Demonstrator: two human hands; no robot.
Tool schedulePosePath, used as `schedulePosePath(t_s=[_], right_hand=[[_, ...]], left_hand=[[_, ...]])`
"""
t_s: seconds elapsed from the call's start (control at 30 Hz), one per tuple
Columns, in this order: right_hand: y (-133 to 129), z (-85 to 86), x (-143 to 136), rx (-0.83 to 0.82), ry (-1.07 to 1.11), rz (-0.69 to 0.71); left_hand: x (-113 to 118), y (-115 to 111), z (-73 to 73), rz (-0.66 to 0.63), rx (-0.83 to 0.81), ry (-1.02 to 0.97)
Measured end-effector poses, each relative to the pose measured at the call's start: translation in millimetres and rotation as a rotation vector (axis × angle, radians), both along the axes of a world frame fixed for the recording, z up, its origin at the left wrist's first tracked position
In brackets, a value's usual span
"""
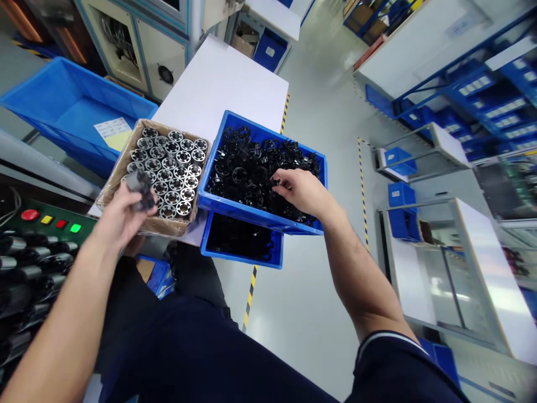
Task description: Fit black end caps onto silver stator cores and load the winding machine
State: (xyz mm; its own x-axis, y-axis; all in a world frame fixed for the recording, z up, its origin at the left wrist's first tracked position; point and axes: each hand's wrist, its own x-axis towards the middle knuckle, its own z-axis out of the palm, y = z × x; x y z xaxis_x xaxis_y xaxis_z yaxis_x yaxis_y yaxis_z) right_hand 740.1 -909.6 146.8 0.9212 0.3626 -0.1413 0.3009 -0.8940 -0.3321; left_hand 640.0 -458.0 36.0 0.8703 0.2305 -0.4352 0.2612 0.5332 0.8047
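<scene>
My left hand [119, 215] is closed around a motor stator core [140, 184], a grey metal cylinder with black at its lower end, blurred by motion. It is held over the near left part of a cardboard box [168, 226] lined with clear film. Upright slotted metal stator cores [176, 159] fill that box in rows. To the right, my right hand [300, 190] reaches into a blue bin [255, 208] heaped with black plastic ring-shaped parts [241, 174]. Its thumb and forefinger pinch a small black plastic part [274, 182], whose full shape is hidden.
Box and bin stand on a white table [222, 73]. A smaller blue bin [241, 258] with black parts sits lower, nearer me. At left are a large blue tub [79, 106], a green button panel [54, 221] and rows of dark cylindrical parts [31, 274].
</scene>
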Motion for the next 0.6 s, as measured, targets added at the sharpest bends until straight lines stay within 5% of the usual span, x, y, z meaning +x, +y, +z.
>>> schedulePosePath(t_s=[0.17,0.3,0.43,0.6], right_hand=[[-9.6,3.0,3.3,0.622,0.102,-0.238],[-2.5,0.4,-5.7,0.873,0.142,-0.336],[34.2,-7.5,-46.9,1.057,0.159,-0.327],[111.4,-18.4,-156.1,1.095,-0.014,-0.125]], left_hand=[[-167.4,-51.7,-25.7,-0.124,-0.139,0.152],[-251.2,-69.8,-55.6,-0.282,-0.046,0.160],[-267.4,-77.6,-45.4,-0.219,-0.097,0.117],[-234.4,-88.0,20.1,-0.089,-0.175,-0.164]])
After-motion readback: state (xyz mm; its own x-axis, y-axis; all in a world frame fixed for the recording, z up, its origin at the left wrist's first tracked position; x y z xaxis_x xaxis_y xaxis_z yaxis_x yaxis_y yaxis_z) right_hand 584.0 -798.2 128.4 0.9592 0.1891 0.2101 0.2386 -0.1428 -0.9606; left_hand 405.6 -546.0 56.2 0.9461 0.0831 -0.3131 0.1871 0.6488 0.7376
